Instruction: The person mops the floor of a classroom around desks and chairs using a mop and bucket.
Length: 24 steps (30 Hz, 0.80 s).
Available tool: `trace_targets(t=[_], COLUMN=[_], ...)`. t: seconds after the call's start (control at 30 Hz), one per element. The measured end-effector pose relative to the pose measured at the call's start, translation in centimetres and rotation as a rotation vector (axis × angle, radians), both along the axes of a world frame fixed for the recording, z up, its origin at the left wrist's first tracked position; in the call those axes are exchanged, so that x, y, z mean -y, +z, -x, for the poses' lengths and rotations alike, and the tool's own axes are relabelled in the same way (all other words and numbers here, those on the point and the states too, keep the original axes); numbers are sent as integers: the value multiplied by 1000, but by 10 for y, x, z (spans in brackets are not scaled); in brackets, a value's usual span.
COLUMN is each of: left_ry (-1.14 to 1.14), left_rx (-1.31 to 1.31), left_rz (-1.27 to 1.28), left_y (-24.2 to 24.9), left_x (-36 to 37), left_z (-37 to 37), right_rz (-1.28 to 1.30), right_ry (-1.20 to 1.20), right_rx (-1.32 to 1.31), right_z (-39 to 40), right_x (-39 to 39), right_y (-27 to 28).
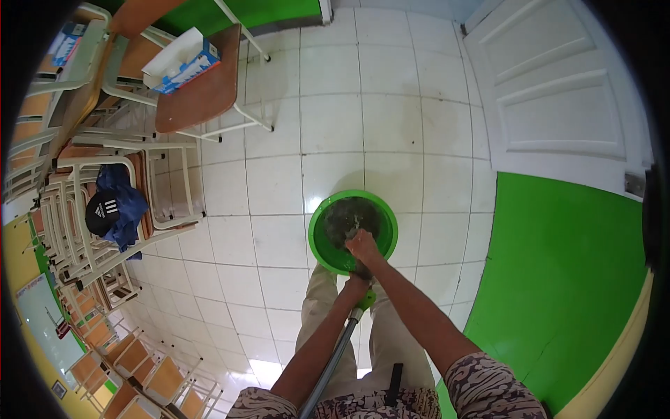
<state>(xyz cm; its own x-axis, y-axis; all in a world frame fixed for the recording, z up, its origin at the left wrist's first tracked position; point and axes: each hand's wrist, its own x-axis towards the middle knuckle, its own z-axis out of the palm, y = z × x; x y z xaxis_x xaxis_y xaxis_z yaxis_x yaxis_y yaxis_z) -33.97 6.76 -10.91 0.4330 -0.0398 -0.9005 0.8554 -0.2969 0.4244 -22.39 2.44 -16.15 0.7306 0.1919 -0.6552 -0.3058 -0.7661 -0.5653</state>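
A round green basin (317, 253) stands on the tiled floor in front of my legs, with dark, murky water in it. Over the basin, my right hand (362, 246) is closed round something dark and wet that I cannot make out. My left hand (357, 285) is at the basin's near rim, its fingers partly hidden, beside the green head (366, 301) of a metal pole (335, 359). The pole runs back under my left forearm toward my body. Dark wet material shows between my two hands.
Stacked chairs (164, 185) line the left, with a dark cap (102, 213) and blue cloth on them. One chair seat (199, 101) holds an open box (183, 63). A white door (558, 91) and a green wall panel (558, 279) are on the right.
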Motion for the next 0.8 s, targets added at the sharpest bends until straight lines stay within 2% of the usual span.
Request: trace_targets(t=[0.03,0.07,0.1,0.17,0.2,0.27,0.3,0.37,0.4,0.47,0.5,0.53,0.57,0.6,0.63,0.67,0.73,0.77,0.8], left_ry=[-56,-50,-50,31,39,34,39,563,561,927,1046,1040,1228,1406,1396,1384,1386,1467,1482], left_rx=[113,137,94,29,48,261,277,25,48,-186,-194,-165,-56,58,212,250,258,80,131], left_rz=[12,8,-2,-8,-13,-80,-88,371,365,659,737,734,930,1133,1277,1284,1222,1325,1333], left_y=[10,17,24,27,19,11,32,72,78,94,102,109,127,141,139,163,234,245,252], left_x=[0,1,3,7,11,13,8,-2,-5,-10,-10,-12,-13,-13,-12,-12,-11,-18,-19], left_z=[0,-2,-3,-1,5,11,3,-5,-5,-1,2,6,8,13,26,33,63,84,107], right_rz=[-10,-16,-16,18,14,24,16,-242,-255,-136,-154,-247,-335,-349,-671,-989,-1073,-1138,-1144], right_ry=[132,267,276,102,109,23,28,-227,-222,-213,-210,-88,39,48,-42,-119,-99,-103,-54], right_rx=[70,140,162,-47,-29,83,99,-93,-75,4,24,-30,-81,-60,-259,-466,-442,-442,-447], right_z=[11,7,4,-1,1,5,-4,-19,-21,-22,-30,-32,-35,-36,-36,-37,-30,-21,-8], right_x=[5,5,6,5,8,14,15,19,19,17,16,21,27,36,47,53,56,56,47], right_y=[-23,-14,-5,19,14,-14,6,34,43,56,82,110,146,185,227,253,275,282,294])
